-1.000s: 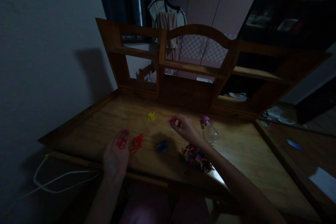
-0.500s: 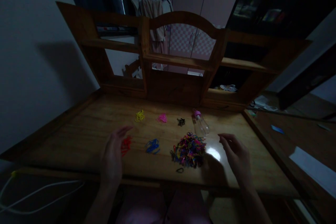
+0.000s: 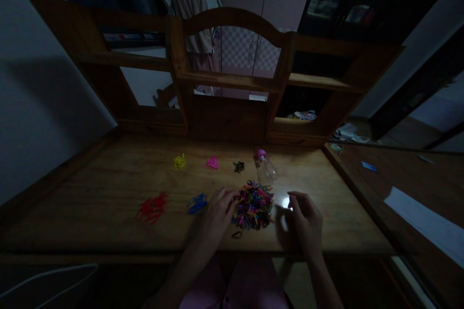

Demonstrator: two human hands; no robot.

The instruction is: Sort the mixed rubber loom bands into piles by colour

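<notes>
A heap of mixed-colour rubber bands [image 3: 254, 206] lies on the wooden desk in front of me. At its left edge is my left hand [image 3: 220, 205], fingertips reaching the bands, thumb slightly apart from the fingers. My right hand [image 3: 306, 215] hovers just right of the heap, thumb and forefinger pinched; whatever is between them is too small to make out. Sorted by colour, smaller groups lie around: red bands [image 3: 152, 207], blue bands [image 3: 197, 203], yellow bands [image 3: 179, 162], pink bands [image 3: 212, 162] and black bands [image 3: 239, 167]. One dark band [image 3: 237, 235] sits alone below the heap.
Behind the heap, a clear bottle with a pink cap [image 3: 267, 168] lies on its side. A wooden shelf unit [image 3: 232, 82] rises along the desk's back edge. To the right, a lower surface holds a white sheet [image 3: 424, 219] and a blue card [image 3: 369, 166].
My left hand has moved right, from beside the red bands to the mixed heap. My right hand stays pinched, slightly nearer the heap. The view has shifted to the right.
</notes>
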